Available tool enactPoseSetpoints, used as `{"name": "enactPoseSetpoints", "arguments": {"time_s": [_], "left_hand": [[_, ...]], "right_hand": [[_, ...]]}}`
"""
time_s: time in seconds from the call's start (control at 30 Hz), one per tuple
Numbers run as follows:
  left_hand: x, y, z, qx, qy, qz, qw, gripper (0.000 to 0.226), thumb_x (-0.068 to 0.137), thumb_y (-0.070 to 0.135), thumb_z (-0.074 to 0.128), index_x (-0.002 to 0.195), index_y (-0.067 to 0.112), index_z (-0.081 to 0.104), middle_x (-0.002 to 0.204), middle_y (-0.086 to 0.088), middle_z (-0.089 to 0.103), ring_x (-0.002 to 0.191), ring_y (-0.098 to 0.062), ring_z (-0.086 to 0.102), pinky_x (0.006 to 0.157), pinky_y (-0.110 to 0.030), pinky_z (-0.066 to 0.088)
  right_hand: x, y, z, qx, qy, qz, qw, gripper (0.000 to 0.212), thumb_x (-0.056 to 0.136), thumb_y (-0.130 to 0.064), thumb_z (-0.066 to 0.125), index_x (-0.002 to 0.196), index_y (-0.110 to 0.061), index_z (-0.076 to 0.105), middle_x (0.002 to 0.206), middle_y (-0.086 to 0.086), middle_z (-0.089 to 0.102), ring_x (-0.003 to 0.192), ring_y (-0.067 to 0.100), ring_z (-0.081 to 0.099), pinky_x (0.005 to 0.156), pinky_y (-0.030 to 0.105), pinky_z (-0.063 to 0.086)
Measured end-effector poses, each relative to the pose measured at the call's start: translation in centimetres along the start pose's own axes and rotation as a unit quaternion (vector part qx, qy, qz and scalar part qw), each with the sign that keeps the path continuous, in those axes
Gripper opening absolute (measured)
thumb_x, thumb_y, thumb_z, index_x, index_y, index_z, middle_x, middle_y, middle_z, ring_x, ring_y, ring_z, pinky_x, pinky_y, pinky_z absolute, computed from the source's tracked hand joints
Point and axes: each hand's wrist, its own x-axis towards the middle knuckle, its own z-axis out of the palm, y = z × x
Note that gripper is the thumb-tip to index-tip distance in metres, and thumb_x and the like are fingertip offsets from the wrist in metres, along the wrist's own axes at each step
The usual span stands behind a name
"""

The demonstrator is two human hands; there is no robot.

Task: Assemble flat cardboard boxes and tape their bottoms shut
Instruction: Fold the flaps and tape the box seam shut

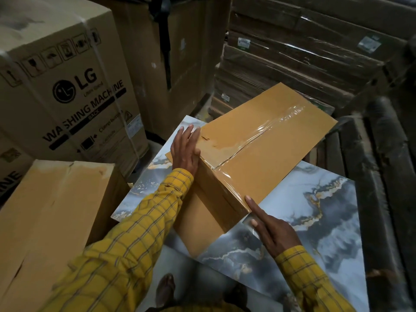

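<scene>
A yellow-brown cardboard box (267, 140) lies bottom-up on a marble-patterned sheet (319, 212). Clear tape (254, 140) runs along its centre seam and folds down over the near end. My left hand (185, 149) lies flat with straight fingers on the box's left edge. My right hand (270, 224) touches the near corner of the box with straight fingers, by the taped end. Neither hand holds a tape roll.
Another yellow-brown box (51, 212) stands at the left. A large washing machine carton (67, 86) rises behind it. Wrapped stacks of flat cardboard (292, 59) fill the back right. Dark rolls (382, 176) lie along the right. My feet (166, 289) show below.
</scene>
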Motion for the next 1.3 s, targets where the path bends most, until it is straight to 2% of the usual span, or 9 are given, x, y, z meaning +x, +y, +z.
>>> {"name": "enactPoseSetpoints", "arguments": {"time_s": [0.1,0.2,0.33,0.57,0.77,0.9,1.03,1.17,1.3], "left_hand": [[0.8,-0.6,-1.3,0.137,-0.053,0.073,0.986,0.087,0.092,0.072,-0.005,0.151,0.030,0.042,0.162,-0.004,0.029,0.151,-0.038,0.013,0.117,-0.064,0.009],[1.6,-0.7,-2.3,0.199,-0.119,0.218,0.948,0.102,0.078,0.082,-0.015,0.153,0.034,0.035,0.164,-0.005,0.024,0.152,-0.041,0.009,0.118,-0.064,0.001],[1.3,0.1,-2.0,0.168,-0.208,0.399,0.877,0.081,0.092,0.073,0.007,0.154,0.029,0.035,0.163,-0.006,0.027,0.153,-0.033,0.014,0.118,-0.057,0.019],[1.9,0.2,-2.6,0.189,-0.247,0.415,0.855,0.070,0.099,0.065,0.014,0.156,0.028,0.027,0.164,-0.003,0.025,0.151,-0.028,0.021,0.115,-0.053,0.026],[1.6,2.3,-2.3,0.146,-0.260,0.538,0.788,0.065,0.103,0.057,0.025,0.159,0.026,0.017,0.166,-0.009,0.013,0.154,-0.031,0.008,0.123,-0.051,0.016],[0.6,2.3,-1.2,0.116,-0.270,0.515,0.805,0.051,0.108,0.043,0.030,0.156,0.025,0.032,0.164,-0.006,0.025,0.152,-0.027,0.021,0.117,-0.050,0.031],[0.9,2.6,-1.6,0.131,-0.284,0.519,0.796,0.060,0.106,0.054,0.024,0.156,0.022,0.031,0.163,-0.007,0.027,0.150,-0.029,0.024,0.115,-0.052,0.032],[-0.8,6.3,-0.8,0.109,-0.259,0.574,0.769,0.076,0.098,0.069,0.024,0.158,0.023,0.025,0.164,-0.008,0.023,0.152,-0.031,0.019,0.121,-0.050,0.022],[-3.5,9.8,0.9,0.077,-0.269,0.572,0.771,0.070,0.099,0.064,0.025,0.158,0.027,0.022,0.164,-0.010,0.021,0.150,-0.031,0.026,0.115,-0.049,0.033]], "right_hand": [[0.0,0.0,0.2,0.022,0.008,-0.001,1.000,0.050,0.102,-0.059,0.024,0.151,-0.061,0.016,0.073,-0.004,0.064,0.059,0.003,0.053,0.056,0.012,0.038],[-0.1,-0.3,0.3,0.038,0.016,0.004,0.999,0.050,0.100,-0.062,0.022,0.149,-0.063,0.018,0.071,-0.007,0.062,0.059,0.009,0.055,0.058,0.034,0.049],[-0.1,-0.9,0.3,0.034,0.035,0.012,0.999,0.049,0.100,-0.059,0.026,0.149,-0.063,0.022,0.058,-0.014,0.046,0.053,0.005,0.049,0.055,0.035,0.046],[-0.3,-1.5,0.8,0.049,0.058,0.035,0.997,0.049,0.100,-0.059,0.027,0.150,-0.059,0.025,0.054,-0.015,0.046,0.053,0.002,0.054,0.056,0.037,0.054],[-0.4,-1.9,1.2,0.069,0.066,0.055,0.994,0.050,0.100,-0.059,0.028,0.150,-0.058,0.026,0.056,-0.011,0.052,0.057,0.011,0.062,0.063,0.038,0.057],[-0.3,-1.8,1.4,0.069,0.072,0.059,0.993,0.050,0.101,-0.056,0.029,0.151,-0.056,0.027,0.058,-0.006,0.054,0.055,0.013,0.059,0.060,0.037,0.055],[-0.5,-1.8,1.8,0.080,0.089,0.059,0.991,0.048,0.103,-0.050,0.035,0.151,-0.054,0.030,0.074,-0.004,0.065,0.057,0.002,0.055,0.062,0.028,0.053],[-0.5,-2.1,2.5,0.103,0.130,0.077,0.983,0.047,0.102,-0.045,0.045,0.149,-0.040,0.045,0.079,-0.011,0.067,0.065,0.000,0.057,0.066,0.006,0.040],[-0.8,-2.0,3.2,0.079,0.193,0.107,0.972,0.056,0.098,-0.049,0.045,0.146,-0.020,0.052,0.082,0.009,0.070,0.073,0.019,0.062,0.059,0.012,0.032]]}}
